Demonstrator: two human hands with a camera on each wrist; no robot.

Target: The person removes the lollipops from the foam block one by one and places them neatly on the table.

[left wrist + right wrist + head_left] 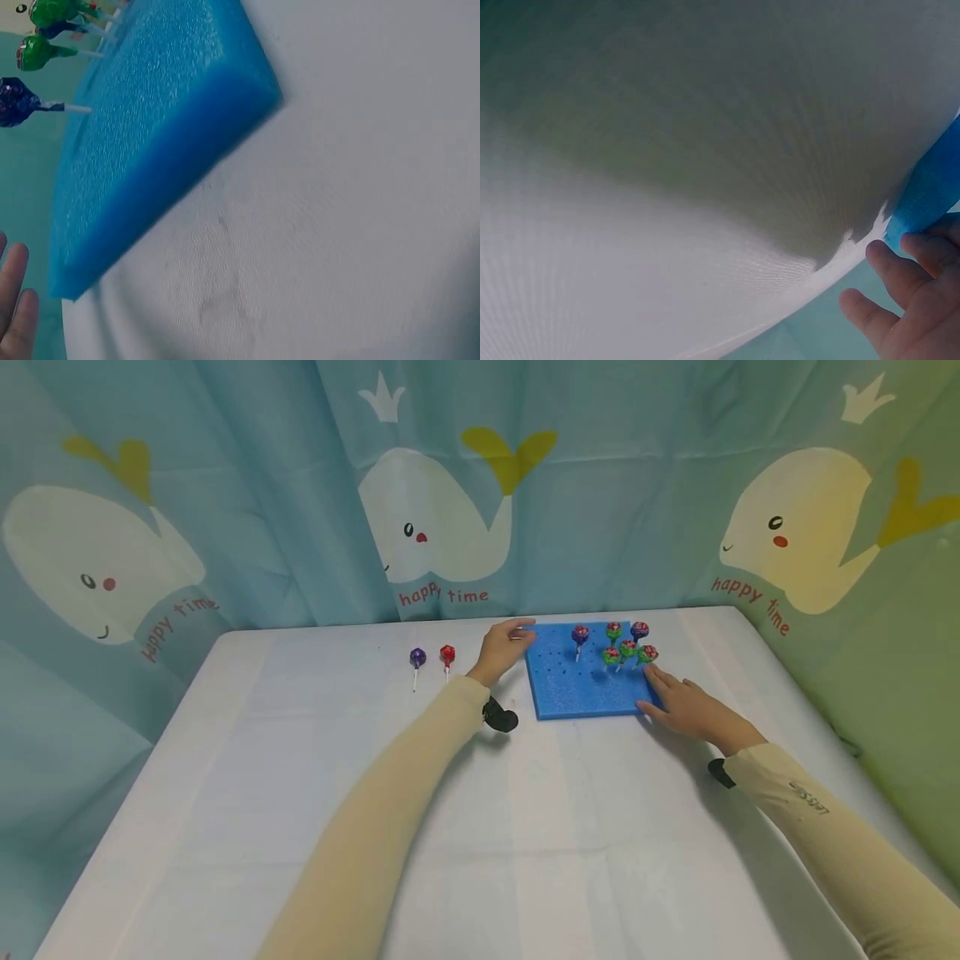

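A blue foam board (570,693) with small holes lies flat at the back of the table. Lollipops stand in it by their sticks: a purple lollipop (580,635) on its own, a second purple lollipop (639,631) at the back right, and several green lollipops (611,656) grouped near that one. My left hand (504,650) is at the board's back left corner, fingers extended; the left wrist view shows its fingers (16,307) spread beside the foam. Against the right edge of the board my right hand (686,706) rests with straight fingers, thumb at the front corner.
Left of my left hand, a purple lollipop (417,657) and a red lollipop (447,654) lie on the white table (300,810). Behind the table's back edge hangs a blue curtain (630,527) printed with whales.
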